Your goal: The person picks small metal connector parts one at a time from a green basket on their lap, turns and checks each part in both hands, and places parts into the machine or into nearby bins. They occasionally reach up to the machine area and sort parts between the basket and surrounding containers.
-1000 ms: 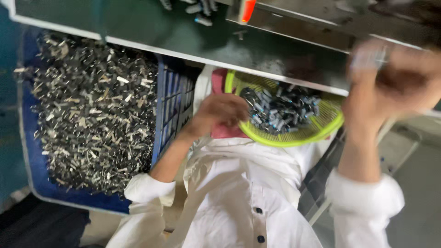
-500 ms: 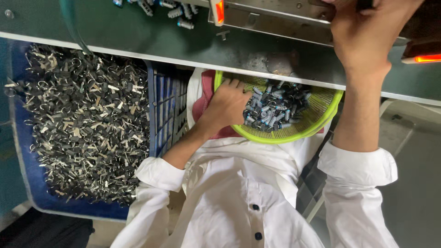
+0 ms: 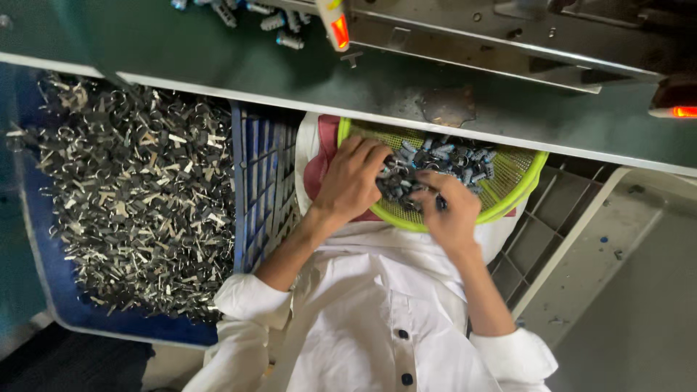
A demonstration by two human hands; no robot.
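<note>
A long green work table (image 3: 218,54) is seen across the top. Its top is flat and smooth, with a pale edge and a worn, shiny spot near the middle. A grey metal machine part (image 3: 494,43) is laid on it, hard and straight, with 2 small red lights.

Below the table on one side, a big blue plastic crate (image 3: 265,181) is placed. Its wall is made of thin ribs with slots. It is filled with a huge heap of small metal clips (image 3: 123,196), black and silver, thin, bent and spiky.

A white shirt (image 3: 377,319) with dark round buttons is worn by the person. The cloth looks soft and creased.

A round yellow-green plastic basket (image 3: 519,178) is kept in the lap, just under the table edge. Its wall is a fine mesh. A pile of small parts (image 3: 454,160) is held inside it. They are short, tube-shaped, dark grey and blue-grey.

The left hand (image 3: 352,181) is laid on the pile with its fingers curled down into the parts. It cannot be told whether anything is gripped. The right hand (image 3: 450,210) is set beside it, and 1 small dark part is pinched at its fingertips.

A few more small parts (image 3: 279,22) are scattered on the table top.
</note>
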